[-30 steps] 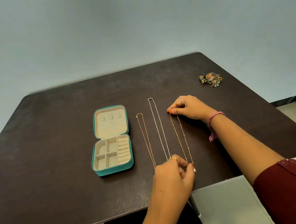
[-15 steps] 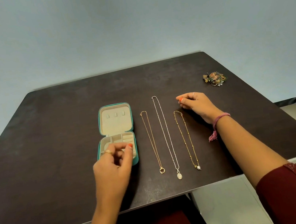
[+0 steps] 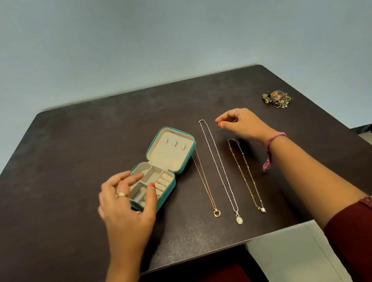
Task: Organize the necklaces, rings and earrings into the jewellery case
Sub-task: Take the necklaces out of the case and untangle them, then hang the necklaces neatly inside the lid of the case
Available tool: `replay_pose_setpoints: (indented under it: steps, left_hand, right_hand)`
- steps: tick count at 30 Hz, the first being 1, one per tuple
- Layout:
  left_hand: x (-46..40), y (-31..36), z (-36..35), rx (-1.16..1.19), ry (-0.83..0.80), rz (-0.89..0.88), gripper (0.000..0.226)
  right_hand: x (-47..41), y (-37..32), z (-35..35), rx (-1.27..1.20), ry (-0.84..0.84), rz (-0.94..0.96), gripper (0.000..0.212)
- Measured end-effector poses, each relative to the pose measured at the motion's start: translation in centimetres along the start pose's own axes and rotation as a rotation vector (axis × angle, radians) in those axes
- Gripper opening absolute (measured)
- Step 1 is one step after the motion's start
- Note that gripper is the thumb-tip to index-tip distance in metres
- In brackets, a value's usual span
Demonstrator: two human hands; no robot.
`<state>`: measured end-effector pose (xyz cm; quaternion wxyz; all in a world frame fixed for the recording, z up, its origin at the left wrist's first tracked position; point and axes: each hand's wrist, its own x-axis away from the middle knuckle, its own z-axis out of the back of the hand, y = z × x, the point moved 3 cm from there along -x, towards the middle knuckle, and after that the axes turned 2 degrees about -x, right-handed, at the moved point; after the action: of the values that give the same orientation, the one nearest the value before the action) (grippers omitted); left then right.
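Observation:
An open teal jewellery case with a beige lining lies left of centre on the dark table, turned at an angle. My left hand grips its tray part, thumb on the near right side and fingers over the left edge. Three necklaces lie side by side to its right: a rose-gold one whose top end touches the case lid, a long silver one, and a gold beaded one. My right hand hovers past the gold necklace's top end, fingers loosely curled, holding nothing that I can see.
A small heap of rings and earrings lies at the far right of the dark table. The table's near edge runs just below the necklace pendants. A pale wall stands behind the table.
My left hand left the necklace pendants, moved left and took hold of the case, which has turned clockwise towards the necklaces. My right hand let go of the gold necklace's top and lifted.

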<state>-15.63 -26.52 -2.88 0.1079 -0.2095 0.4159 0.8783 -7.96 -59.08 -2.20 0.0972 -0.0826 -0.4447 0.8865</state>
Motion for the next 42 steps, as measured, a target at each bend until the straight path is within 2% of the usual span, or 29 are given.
replay_pose_setpoints:
  steps: [4,6,8,11,14,20,27,32,42]
  left_hand:
    - [-2.6,-2.9,0.8,-0.206,-0.373,0.058,0.078]
    - [-3.2,-4.1,0.7,-0.239,-0.541,0.068,0.091]
    - [-3.1,-4.5,0.5,-0.251,-0.629,0.066,0.102]
    - [-2.2,-4.8,0.3,-0.247,-0.671,0.048,0.121]
    - [-1.5,-4.5,0.3,-0.243,-0.638,0.03,0.119]
    - [0.1,-2.9,-0.4,-0.149,-0.46,0.149,0.111]
    - [1.2,-1.0,-1.8,-0.226,-0.265,0.182,0.098]
    - [1.5,-0.5,-2.8,-0.304,-0.233,0.196,0.102]
    - [1.4,-1.0,-2.8,-0.21,-0.226,0.217,0.107]
  right_hand:
    - [0.1,-1.4,-0.6,0.05,-0.037,0.033,0.016]
    - [0.1,-1.8,-0.9,0.059,-0.043,0.033,0.017]
    - [0.1,-2.0,-1.3,0.078,-0.056,0.033,0.018]
    - [0.2,-2.6,-1.6,0.106,-0.076,0.048,0.019]
    - [0.3,-3.1,-1.6,0.125,-0.082,0.069,0.019]
    - [0.0,-3.4,-2.2,0.223,-0.099,0.106,0.02]
    - [-0.7,-3.4,-3.5,0.399,-0.183,0.124,0.022]
    - [-1.5,-3.1,-4.2,0.464,-0.231,0.091,0.021]
    - [-3.0,-4.1,-6.2,0.529,-0.216,0.098,0.018]
